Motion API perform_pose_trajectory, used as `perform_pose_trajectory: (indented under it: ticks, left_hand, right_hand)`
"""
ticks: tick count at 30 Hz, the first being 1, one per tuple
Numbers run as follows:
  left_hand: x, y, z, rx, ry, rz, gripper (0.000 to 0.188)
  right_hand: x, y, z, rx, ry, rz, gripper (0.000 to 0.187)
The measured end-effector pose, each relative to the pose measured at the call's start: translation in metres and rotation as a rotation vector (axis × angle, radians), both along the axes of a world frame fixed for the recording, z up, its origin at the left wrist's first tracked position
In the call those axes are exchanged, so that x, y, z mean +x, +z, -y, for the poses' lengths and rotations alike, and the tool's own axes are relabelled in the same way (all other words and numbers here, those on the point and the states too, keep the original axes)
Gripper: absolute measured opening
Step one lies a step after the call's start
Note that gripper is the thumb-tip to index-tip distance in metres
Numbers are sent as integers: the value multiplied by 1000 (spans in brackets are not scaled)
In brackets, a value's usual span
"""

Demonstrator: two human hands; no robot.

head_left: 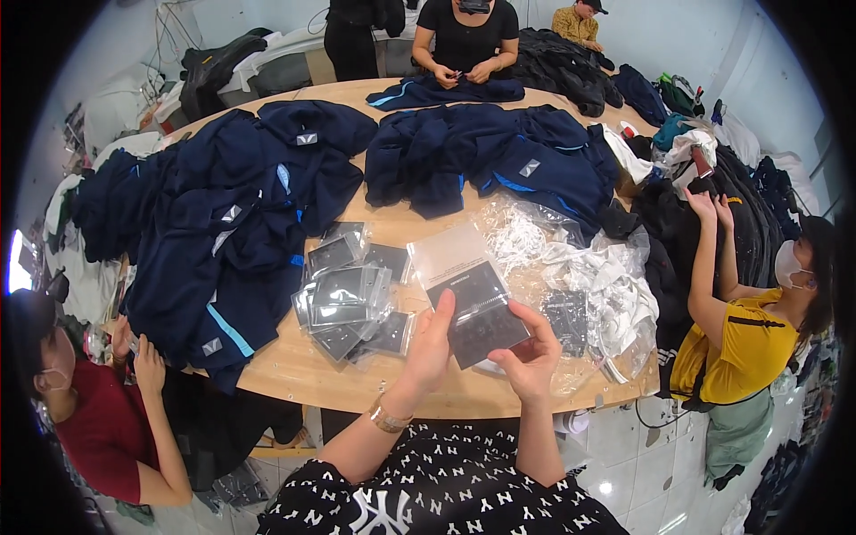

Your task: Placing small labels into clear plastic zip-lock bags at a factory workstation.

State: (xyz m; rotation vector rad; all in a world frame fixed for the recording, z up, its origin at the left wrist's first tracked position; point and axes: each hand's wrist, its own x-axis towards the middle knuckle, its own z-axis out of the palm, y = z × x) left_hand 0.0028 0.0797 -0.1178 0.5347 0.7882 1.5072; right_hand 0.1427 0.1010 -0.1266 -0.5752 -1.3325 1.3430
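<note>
Above the near edge of the table, I hold a flat clear plastic sleeve (459,254) with a dark grey card showing inside its lower part. My left hand (431,343) is closed on its left side, thumb lying across the front. At its lower right edge is my right hand (532,352), thumb and fingers bent around the sleeve. Left of it lies a loose pile of similar sleeves with dark cards (345,296), some overlapping. A heap of white cords (515,239) is on the table beyond my right hand, next to white bundles in clear plastic (609,290).
Navy garments with light blue trim (241,169) cover the table's left; another navy heap (490,147) lies across the middle. People work around the table: one in maroon (111,410) at left, one in yellow (753,343) at right, one in black (468,40) opposite. Dark clothes (713,241) pile at right.
</note>
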Motion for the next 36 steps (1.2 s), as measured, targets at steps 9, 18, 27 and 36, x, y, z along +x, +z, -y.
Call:
perform_pose_trajectory:
  ticks: [9, 18, 27, 36]
  left_hand:
    - [-6, 7, 11, 346, 214, -664, 29]
    - [-5, -7, 5, 360, 418, -997, 19]
    - [-8, 8, 5, 413, 451, -1061, 21]
    - [-2, 15, 11, 458, 309, -1095, 21]
  right_hand:
    - [-6, 1, -3, -119, -142, -125, 49]
    - [-12, -8, 5, -20, -147, -136, 43]
    - [-12, -12, 11, 50, -150, -60, 43]
    - [-34, 18, 15, -35, -19, -175, 89]
